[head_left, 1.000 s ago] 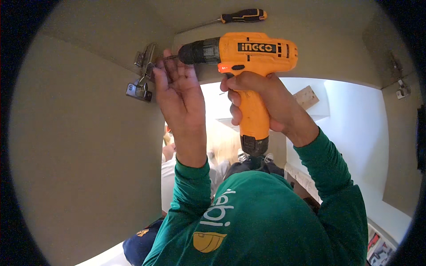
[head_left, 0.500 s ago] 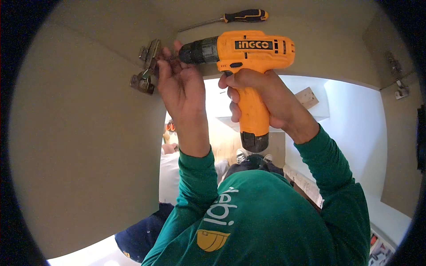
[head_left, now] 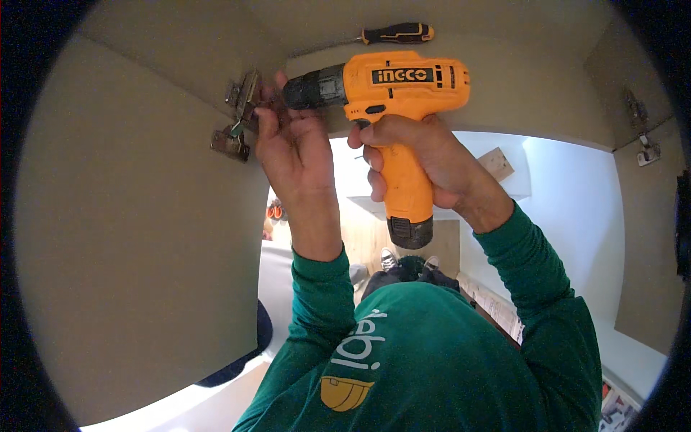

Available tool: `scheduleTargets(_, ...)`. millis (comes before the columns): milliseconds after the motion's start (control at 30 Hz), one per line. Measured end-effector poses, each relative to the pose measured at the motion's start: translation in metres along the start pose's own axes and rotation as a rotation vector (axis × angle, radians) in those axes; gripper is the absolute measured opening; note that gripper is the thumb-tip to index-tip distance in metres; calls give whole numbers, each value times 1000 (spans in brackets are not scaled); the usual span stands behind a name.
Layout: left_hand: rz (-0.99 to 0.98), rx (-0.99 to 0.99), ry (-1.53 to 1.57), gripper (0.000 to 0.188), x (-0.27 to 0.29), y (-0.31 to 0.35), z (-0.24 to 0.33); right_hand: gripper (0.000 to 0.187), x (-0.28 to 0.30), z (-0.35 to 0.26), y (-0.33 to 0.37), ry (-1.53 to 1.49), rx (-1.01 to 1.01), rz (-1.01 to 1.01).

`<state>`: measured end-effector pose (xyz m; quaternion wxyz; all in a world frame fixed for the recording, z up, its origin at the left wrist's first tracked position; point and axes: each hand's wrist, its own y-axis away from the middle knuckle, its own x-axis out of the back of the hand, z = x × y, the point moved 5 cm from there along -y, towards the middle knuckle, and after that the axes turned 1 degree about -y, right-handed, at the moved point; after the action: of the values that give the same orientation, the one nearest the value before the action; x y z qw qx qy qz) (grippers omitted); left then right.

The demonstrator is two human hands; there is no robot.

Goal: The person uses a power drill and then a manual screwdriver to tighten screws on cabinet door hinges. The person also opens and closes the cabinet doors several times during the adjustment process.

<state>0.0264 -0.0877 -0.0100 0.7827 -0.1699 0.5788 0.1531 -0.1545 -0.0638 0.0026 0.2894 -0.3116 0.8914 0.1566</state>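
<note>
The right hand (head_left: 453, 162) wraps firmly around the drill (head_left: 407, 97), which points leftward from that grip toward the hinge (head_left: 248, 93), beside the left hand's (head_left: 299, 155) thumb; whether the left fingers pinch anything, I cannot tell; best, I judge, to line up squarely, press steadily and keep fingers off the chuck (head_left: 317, 88); compared with a second ago, the drill sits slightly further left, its red light gone.

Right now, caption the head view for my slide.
Right fingers grip an orange drill pointed toward a metal hinge, left fingers close beside it; a screwdriver lies beyond.
</note>
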Motion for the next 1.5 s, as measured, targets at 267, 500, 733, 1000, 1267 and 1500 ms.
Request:
scheduleTargets(267,-79,53,67,32,3,-6,2,26,-1,-8,-3,72,33,31)
scheduleTargets(500,-161,48,112,31,-2,-8,2,26,-3,-15,-2,127,11,47)
scheduleTargets(733,-124,53,99,29,-3,-7,0,26,-3,-21,0,177,34,30)
scheduleTargets(1000,-57,-10,30,29,2,-1,-3,23,-2,-17,-7,273,-63,90)
scheduleTargets(1267,-57,17,31,26,-7,-2,-4,21,-8,-7,-6,185,-21,117)
scheduleTargets(1500,-68,49,-17,25,13,-14,-6,23,-22,-12,3,132,-7,157)
